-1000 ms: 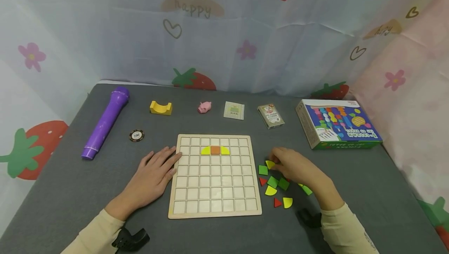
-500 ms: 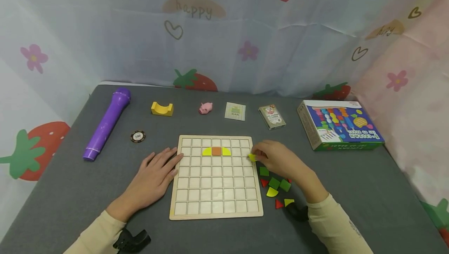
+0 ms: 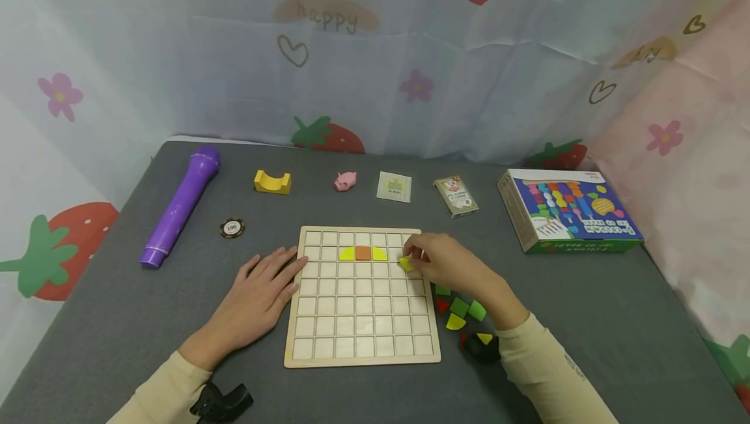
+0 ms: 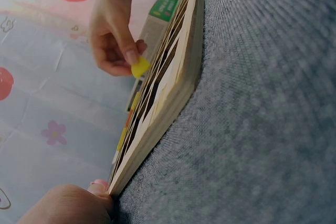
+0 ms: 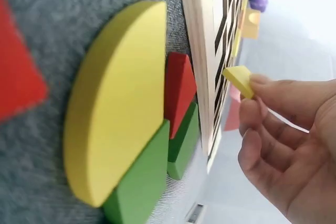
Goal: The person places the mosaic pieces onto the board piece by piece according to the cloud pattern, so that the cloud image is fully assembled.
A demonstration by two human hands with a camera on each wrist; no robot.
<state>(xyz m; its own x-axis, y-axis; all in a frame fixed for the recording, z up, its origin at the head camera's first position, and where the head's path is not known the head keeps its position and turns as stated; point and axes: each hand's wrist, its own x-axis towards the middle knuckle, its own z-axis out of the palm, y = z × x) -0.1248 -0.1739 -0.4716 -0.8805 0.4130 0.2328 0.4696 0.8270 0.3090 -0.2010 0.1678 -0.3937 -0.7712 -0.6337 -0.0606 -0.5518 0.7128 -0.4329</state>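
Observation:
A wooden grid board (image 3: 361, 346) lies flat on the grey table, with two yellow quarter-round pieces and an orange square (image 3: 362, 253) set in its second row. My right hand (image 3: 436, 261) pinches a small yellow piece (image 3: 405, 264) (image 4: 139, 67) (image 5: 239, 79) just above the board's right side. My left hand (image 3: 258, 294) rests flat on the table, fingertips touching the board's left edge (image 4: 157, 129). Loose green, red and yellow pieces (image 3: 459, 313) (image 5: 118, 108) lie right of the board, partly hidden by my right forearm.
Along the back stand a purple microphone (image 3: 178, 206), a yellow arch block (image 3: 272, 182), a pink pig (image 3: 345, 181), a small packet (image 3: 394, 187), a card deck (image 3: 455, 195) and a blue game box (image 3: 571, 209). A poker chip (image 3: 232, 227) lies left of the board.
My right hand lifted a yellow piece from the loose pile and carried it left, over the board's right columns. The left hand stayed put.

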